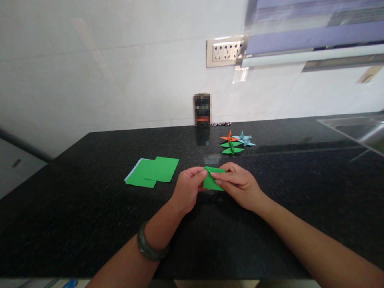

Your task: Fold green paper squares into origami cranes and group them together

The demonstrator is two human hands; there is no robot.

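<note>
Between my two hands is a small piece of folded green origami paper [213, 183], raised a little over the dark countertop. My left hand [189, 187] pinches its left edge with the thumb on top. On the other side, my right hand [240, 185] grips the right part, thumb and fingers pressing near a fold at the upper edge. To the left lies a stack of square paper [139, 174], green on top with pale blue edges below, and a loose green sheet [165, 169] overlaps it. Beyond my right hand sit green paper cranes [232, 149], an orange one [229, 137] and light blue ones [244, 138].
The black speckled countertop [99, 224] runs up to a white tiled wall [135, 80]. A blurred-out dark object [202, 110] stands against the wall beside a beaded strand [222, 124]. At the right is a metal sink [360, 128]. A socket panel [225, 52] is on the wall.
</note>
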